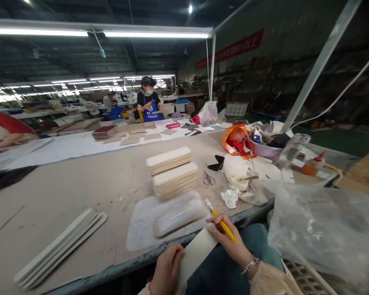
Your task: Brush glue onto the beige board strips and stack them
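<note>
My left hand is closed on the lower end of a pale flat strip at the table's front edge. Between the fingers of my right hand is a yellow-handled brush, its bristles pointing up and away; these fingers also touch the strip's upper end. Just beyond, a stack of glossy rounded pieces lies on a translucent sheet. Behind it stand two stacks of cream rounded pieces. Long pale strips lie fanned at the left.
Scissors, crumpled tissue and a white tub are on the table's right. Past them stand an orange bag, a purple basin and a glue bottle. A plastic bag bulges at right. People work beyond.
</note>
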`<state>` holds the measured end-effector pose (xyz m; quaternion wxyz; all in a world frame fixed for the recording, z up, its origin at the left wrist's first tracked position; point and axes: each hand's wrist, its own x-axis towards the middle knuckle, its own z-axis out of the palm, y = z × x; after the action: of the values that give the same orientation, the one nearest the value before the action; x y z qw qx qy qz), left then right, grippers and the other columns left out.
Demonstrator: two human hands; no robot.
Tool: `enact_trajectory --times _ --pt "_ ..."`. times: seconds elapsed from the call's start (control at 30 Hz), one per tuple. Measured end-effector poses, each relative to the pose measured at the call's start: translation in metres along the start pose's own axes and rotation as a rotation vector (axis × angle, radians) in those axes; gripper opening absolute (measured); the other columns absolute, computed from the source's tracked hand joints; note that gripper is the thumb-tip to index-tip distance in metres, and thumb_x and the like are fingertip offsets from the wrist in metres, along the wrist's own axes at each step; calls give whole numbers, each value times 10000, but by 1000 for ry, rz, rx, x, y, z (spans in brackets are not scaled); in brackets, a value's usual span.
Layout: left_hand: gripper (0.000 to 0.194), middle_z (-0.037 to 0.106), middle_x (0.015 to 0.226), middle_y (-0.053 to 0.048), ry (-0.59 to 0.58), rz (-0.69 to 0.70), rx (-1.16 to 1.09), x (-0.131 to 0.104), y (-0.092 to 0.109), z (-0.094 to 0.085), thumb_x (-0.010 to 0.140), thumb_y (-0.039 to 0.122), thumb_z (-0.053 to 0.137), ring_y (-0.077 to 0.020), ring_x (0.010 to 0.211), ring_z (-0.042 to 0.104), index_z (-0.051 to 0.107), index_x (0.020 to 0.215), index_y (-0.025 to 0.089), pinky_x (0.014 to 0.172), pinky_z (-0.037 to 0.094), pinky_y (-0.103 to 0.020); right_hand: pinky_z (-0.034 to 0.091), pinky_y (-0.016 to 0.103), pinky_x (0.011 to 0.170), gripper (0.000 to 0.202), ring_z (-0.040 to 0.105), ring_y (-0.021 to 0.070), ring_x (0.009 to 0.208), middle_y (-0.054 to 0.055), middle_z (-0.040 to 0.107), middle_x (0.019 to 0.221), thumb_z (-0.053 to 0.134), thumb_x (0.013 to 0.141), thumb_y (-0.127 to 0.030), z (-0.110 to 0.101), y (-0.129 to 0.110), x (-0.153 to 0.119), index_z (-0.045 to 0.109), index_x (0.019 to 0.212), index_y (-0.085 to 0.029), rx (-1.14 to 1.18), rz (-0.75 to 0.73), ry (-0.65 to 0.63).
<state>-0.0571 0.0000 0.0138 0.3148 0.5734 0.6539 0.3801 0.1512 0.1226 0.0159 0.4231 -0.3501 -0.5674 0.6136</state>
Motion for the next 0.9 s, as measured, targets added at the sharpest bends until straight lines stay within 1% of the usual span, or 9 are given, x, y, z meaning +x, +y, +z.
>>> enact_trajectory --times 0.1,0.2,0.23,0.3,0.4,0.47,0.53,0.7,0.9 --pt "228 570 695 -10 -79 -115 -150 3 -4 -9 829 395 503 -134 646 508 569 814 177 604 383 -237 423 254 623 311 515 143 691 0 566 852 690 735 -346 0 12 12 424 852 -234 -59 -31 96" --pt "364 611 750 -33 -146 -238 -392 7 -18 -27 711 464 624 -147 670 530 595 888 146 599 401 -243 398 247 608 286 471 127 648 -21 489 758 672 747 -337 2 15 33 426 838 -224 -119 -102 185" --pt "420 626 790 -44 -128 -272 -451 10 -24 -34 668 482 655 -158 703 545 600 906 140 617 411 -248 391 245 601 281 457 122 634 -26 470 740 667 748 -338 3 15 40 424 830 -221 -138 -124 203" --pt "529 632 803 -46 -32 -336 -489 19 -37 -47 587 514 697 -169 720 558 602 942 134 621 419 -255 388 247 599 279 445 120 622 -30 457 725 660 746 -343 8 15 56 423 824 -217 -178 -157 214" --pt "611 563 652 15 149 -403 -315 37 -51 -64 548 562 669 -142 604 533 579 973 133 555 410 -252 399 256 617 273 460 127 630 -30 460 720 645 744 -356 16 17 77 430 831 -214 -238 -189 217" --pt "565 513 589 48 219 -422 -165 50 -58 -71 589 562 619 -131 549 516 565 966 144 530 403 -251 408 264 638 260 474 133 640 -30 464 716 626 752 -370 22 20 88 435 836 -214 -288 -199 224" --pt "477 521 581 54 258 -433 -67 61 -63 -76 627 522 599 -135 547 530 562 941 164 537 403 -256 412 271 650 256 484 141 646 -29 469 715 608 761 -392 27 23 97 439 835 -215 -334 -209 229" --pt "336 557 570 54 281 -460 119 77 -69 -75 654 424 609 -162 587 573 557 891 192 571 383 -267 407 278 613 286 480 153 609 -25 488 689 599 760 -448 30 29 113 453 844 -217 -429 -184 249" --pt "305 592 597 46 228 -477 249 79 -64 -71 694 399 582 -166 614 582 565 921 196 594 364 -271 420 304 627 260 538 191 633 -4 535 686 566 779 -439 26 36 118 454 871 -224 -510 -153 236"
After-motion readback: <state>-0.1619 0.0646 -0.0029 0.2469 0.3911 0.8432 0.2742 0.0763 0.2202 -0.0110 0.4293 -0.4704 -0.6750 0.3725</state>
